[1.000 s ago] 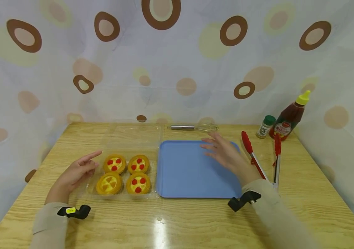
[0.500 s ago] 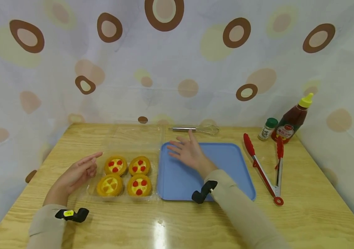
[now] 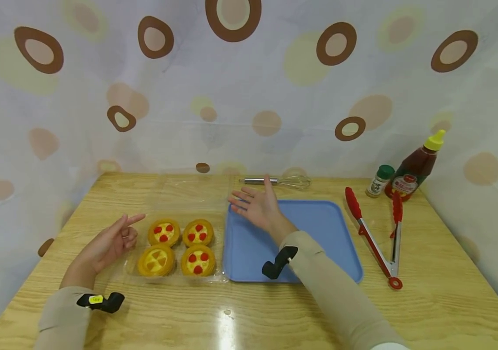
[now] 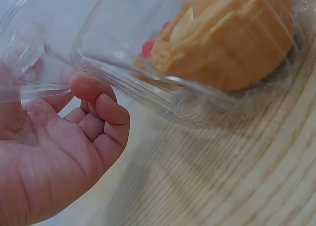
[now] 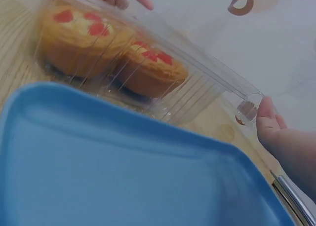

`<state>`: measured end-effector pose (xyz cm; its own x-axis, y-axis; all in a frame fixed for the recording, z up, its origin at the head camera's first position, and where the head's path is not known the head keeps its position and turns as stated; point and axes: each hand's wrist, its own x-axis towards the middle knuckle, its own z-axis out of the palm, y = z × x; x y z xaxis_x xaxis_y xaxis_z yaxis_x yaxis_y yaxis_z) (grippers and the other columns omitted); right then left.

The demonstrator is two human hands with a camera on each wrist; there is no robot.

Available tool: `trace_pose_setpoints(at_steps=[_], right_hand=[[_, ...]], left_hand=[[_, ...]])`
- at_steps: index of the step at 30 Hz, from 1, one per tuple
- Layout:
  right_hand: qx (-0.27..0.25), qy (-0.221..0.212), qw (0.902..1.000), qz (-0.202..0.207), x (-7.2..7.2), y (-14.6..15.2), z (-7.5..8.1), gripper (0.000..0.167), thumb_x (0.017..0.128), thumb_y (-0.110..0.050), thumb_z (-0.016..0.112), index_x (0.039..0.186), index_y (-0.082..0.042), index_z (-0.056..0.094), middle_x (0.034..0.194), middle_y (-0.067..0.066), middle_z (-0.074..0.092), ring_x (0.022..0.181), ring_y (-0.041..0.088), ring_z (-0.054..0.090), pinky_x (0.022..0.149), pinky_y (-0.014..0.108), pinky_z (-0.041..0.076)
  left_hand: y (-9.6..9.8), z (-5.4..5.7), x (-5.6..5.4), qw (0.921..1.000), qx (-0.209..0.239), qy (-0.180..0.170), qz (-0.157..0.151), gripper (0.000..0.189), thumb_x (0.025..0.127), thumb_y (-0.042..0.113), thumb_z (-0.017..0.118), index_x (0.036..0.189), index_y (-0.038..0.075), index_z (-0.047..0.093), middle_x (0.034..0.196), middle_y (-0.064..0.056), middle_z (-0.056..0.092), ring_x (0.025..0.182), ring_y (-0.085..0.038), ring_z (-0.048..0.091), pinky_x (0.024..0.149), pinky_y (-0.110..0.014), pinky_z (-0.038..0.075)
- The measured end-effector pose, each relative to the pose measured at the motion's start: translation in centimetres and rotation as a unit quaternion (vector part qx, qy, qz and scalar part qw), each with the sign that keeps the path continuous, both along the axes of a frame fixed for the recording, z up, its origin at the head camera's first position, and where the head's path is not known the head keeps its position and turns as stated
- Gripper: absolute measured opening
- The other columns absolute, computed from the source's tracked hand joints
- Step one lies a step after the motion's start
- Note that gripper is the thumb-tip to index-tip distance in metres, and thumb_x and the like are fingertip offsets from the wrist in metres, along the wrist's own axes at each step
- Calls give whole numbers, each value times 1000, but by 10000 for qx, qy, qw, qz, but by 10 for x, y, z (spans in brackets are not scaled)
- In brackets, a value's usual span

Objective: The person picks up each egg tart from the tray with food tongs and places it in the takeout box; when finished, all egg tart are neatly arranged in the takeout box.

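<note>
A clear plastic clamshell box [image 3: 174,279] holds several round egg tarts; one tart [image 3: 156,260] has yellow wedges on top, another [image 3: 198,260] red pieces. Its lid [image 3: 189,190] lies folded back. My left hand [image 3: 108,245] is by the box's left side, index finger straight near the hinge, other fingers bent. In the left wrist view, the fingertips [image 4: 89,88] are right at the clear plastic edge. My right hand [image 3: 259,209] is over the blue tray's back left corner, fingers stretched toward the lid's right edge; in the right wrist view its thumb [image 5: 265,107] overlaps the lid corner.
The blue tray [image 3: 292,253] lies right of the box. Behind it is a whisk [image 3: 259,181]. Red-tipped tongs [image 3: 382,257] lie spread to the tray's right. A green-capped shaker [image 3: 380,182] and a yellow-capped sauce bottle [image 3: 412,172] stand at the back right.
My right hand has swept left across the tray to the lid's right edge. The left hand stays beside the box, its thumb now raised. Box and tarts keep their places.
</note>
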<state>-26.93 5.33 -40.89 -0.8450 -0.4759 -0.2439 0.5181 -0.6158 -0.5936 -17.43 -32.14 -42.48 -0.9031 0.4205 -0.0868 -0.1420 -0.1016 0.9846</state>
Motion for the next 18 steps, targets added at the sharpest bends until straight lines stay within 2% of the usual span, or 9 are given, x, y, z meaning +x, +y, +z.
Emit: trace_pose_setpoints(at_steps=[5,8,12,16,18], right_hand=[[145,188,9997,45,-1,3,2,94,90,-72,17,151,0,10,148,20,23,133,36,28,101,42,30],[525,498,9974,60,0,2,5,91,92,-69,10,149,1,21,129,14,40,118,29,39,93,40,35],[1095,1124,9876,88,4,-2,10,87,95,-64,4,145,2,31,101,4,53,101,23,45,87,39,36],[1306,1576,9788,38,9,-4,12,85,97,-61,8,142,4,37,91,1,58,96,22,47,91,43,34],[1356,1695,9761,-16,12,-4,12,82,97,-61,13,137,2,48,92,2,59,93,21,49,92,45,33]], left_hand=[[2,0,-3,9996,203,-79,-169,45,104,39,17,128,32,55,76,6,49,66,-7,44,66,-22,38],[3,0,-2,9991,309,-102,-258,47,104,40,16,130,31,54,77,6,49,67,-8,45,66,-22,40],[0,0,0,9981,483,-104,-372,51,104,41,13,132,31,53,80,4,50,69,-8,48,67,-21,41],[-6,-1,3,9927,1033,-241,-566,54,101,47,7,133,33,48,87,0,54,76,-11,54,72,-23,46],[-10,0,4,9852,1488,-357,-769,55,100,50,4,136,32,41,93,-3,56,81,-14,57,76,-26,47]])
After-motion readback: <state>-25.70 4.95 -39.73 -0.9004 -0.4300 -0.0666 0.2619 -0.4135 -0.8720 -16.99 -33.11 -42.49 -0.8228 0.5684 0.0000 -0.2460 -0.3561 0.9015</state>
